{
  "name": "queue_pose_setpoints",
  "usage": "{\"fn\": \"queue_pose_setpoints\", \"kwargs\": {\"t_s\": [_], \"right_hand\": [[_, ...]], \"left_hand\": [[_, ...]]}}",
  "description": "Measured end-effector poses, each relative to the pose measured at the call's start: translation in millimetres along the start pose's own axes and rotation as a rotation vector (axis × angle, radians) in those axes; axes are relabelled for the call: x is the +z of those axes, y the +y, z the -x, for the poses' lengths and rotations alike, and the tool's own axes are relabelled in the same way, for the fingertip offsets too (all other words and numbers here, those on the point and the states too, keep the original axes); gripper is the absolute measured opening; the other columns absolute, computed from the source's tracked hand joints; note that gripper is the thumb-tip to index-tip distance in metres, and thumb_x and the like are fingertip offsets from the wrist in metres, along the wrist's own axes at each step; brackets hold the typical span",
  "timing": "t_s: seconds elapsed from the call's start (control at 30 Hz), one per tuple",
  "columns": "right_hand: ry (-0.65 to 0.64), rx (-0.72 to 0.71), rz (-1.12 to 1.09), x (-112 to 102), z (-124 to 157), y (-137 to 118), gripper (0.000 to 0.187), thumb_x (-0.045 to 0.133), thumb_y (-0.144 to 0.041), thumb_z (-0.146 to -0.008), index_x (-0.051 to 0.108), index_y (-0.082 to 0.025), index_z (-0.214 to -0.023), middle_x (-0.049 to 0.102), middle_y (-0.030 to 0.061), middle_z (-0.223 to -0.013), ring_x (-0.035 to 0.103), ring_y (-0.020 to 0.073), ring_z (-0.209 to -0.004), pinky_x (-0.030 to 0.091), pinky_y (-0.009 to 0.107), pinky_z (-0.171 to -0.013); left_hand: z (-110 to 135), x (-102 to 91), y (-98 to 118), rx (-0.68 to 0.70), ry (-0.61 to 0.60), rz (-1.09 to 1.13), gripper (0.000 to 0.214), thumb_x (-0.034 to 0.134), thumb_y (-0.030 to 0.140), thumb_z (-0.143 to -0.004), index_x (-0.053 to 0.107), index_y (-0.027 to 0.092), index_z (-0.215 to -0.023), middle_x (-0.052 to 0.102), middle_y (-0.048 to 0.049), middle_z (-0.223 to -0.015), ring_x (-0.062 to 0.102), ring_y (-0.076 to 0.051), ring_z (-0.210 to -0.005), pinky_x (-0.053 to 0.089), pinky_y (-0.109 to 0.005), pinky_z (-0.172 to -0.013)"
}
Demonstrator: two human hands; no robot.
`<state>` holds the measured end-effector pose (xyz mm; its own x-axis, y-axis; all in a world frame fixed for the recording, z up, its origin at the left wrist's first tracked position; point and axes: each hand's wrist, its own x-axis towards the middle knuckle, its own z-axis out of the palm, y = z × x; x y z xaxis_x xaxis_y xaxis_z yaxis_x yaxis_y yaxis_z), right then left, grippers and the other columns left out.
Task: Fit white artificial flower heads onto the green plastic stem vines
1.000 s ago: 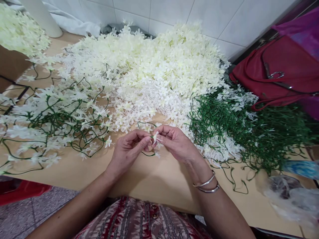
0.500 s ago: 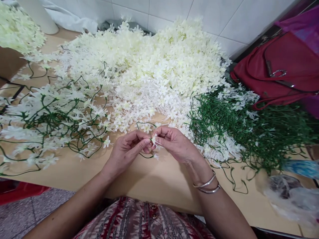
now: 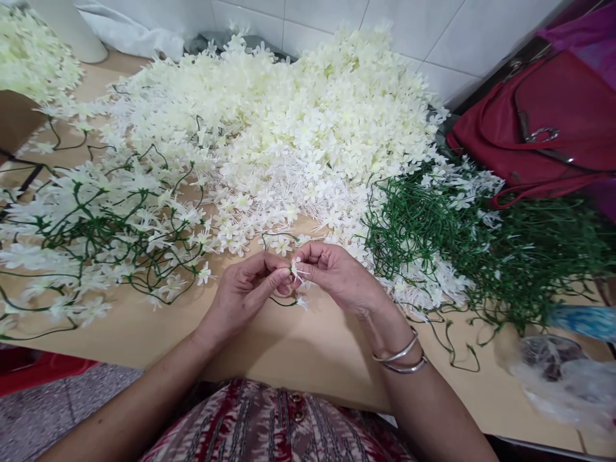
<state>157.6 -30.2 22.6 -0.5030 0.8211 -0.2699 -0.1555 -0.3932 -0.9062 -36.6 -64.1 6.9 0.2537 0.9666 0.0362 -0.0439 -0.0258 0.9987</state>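
Observation:
My left hand [image 3: 250,285] and my right hand [image 3: 341,279] meet fingertip to fingertip above the front of the table. Between thumb and finger, my right hand pinches a small white artificial flower [image 3: 296,268]. My left hand is closed on a green plastic stem [image 3: 283,303], mostly hidden by the fingers; its visible end curves out below them with another white blossom [image 3: 301,301] at the tip. Just beyond my hands, a loose green stem [image 3: 264,239] lies among white blossoms.
A large heap of cream-white blossoms [image 3: 289,115] fills the back. Flowers on green stems [image 3: 110,231] lie left; bare green stems [image 3: 423,218] pile up right. Beyond these are a red handbag [image 3: 553,122] and a clear plastic bag [image 3: 577,385]. The tabletop [image 3: 298,359] ends near my body.
The flower at my fingertips has turned slightly, and less green shows beside it. Both hands stay nearly in place; the view has shifted a little.

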Motion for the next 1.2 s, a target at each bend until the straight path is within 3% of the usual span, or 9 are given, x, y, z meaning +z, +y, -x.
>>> {"fn": "queue_pose_setpoints", "kwargs": {"t_s": [0.27,0.43,0.6,0.83,1.03,1.2], "right_hand": [[0.117,-0.104,-0.015,0,7,-7,0.029,0.085,-0.039,-0.083,0.069,-0.025,-0.103,0.067,0.0009,-0.103,0.067,0.0141,-0.088,0.057,0.031,-0.088],[0.182,-0.191,0.15,-1,12,-17,0.024,0.085,-0.04,-0.083,0.07,-0.024,-0.095,0.067,0.0001,-0.091,0.064,0.0146,-0.084,0.056,0.031,-0.083],[0.226,-0.229,0.397,8,11,-10,0.017,0.08,-0.029,-0.084,0.073,-0.022,-0.098,0.073,0.0019,-0.094,0.067,0.0161,-0.089,0.054,0.031,-0.082],[0.318,-0.354,0.578,14,9,-6,0.002,0.074,-0.024,-0.089,0.075,-0.023,-0.089,0.075,0.0017,-0.088,0.069,0.0182,-0.086,0.054,0.033,-0.082],[0.341,-0.435,0.69,24,8,-2,0.011,0.07,-0.02,-0.093,0.072,-0.025,-0.084,0.075,0.0016,-0.088,0.069,0.0201,-0.087,0.054,0.035,-0.083],[0.345,-0.41,0.671,28,7,0,0.013,0.069,-0.019,-0.094,0.07,-0.025,-0.082,0.073,0.001,-0.086,0.068,0.0191,-0.085,0.053,0.034,-0.08]], "left_hand": [[0,2.4,7,-0.021,0.096,0.034,0.014,0.068,0.03,-0.1,0.069,0.019,-0.093,0.075,0.0011,-0.074,0.072,-0.01,-0.068,0.058,-0.019,-0.069],[0,2.2,8,-0.024,0.13,0.048,0.019,0.069,0.034,-0.1,0.067,0.019,-0.088,0.074,0.0001,-0.073,0.071,-0.012,-0.066,0.058,-0.022,-0.068],[1,5.7,4,-0.031,0.181,0.047,0.019,0.072,0.036,-0.097,0.068,0.018,-0.092,0.073,0.0007,-0.069,0.07,-0.012,-0.064,0.057,-0.022,-0.066],[2,7.5,0,-0.012,0.186,-0.002,0.017,0.071,0.035,-0.098,0.069,0.019,-0.094,0.074,0.0005,-0.071,0.071,-0.012,-0.065,0.058,-0.022,-0.067],[2,5.9,0,-0.016,0.203,-0.061,0.025,0.071,0.042,-0.097,0.069,0.019,-0.089,0.075,-0.001,-0.071,0.073,-0.015,-0.065,0.058,-0.024,-0.064],[0,5.7,0,-0.005,0.209,-0.05,0.025,0.072,0.041,-0.097,0.068,0.018,-0.088,0.074,-0.0009,-0.072,0.072,-0.014,-0.066,0.058,-0.023,-0.064]]}}
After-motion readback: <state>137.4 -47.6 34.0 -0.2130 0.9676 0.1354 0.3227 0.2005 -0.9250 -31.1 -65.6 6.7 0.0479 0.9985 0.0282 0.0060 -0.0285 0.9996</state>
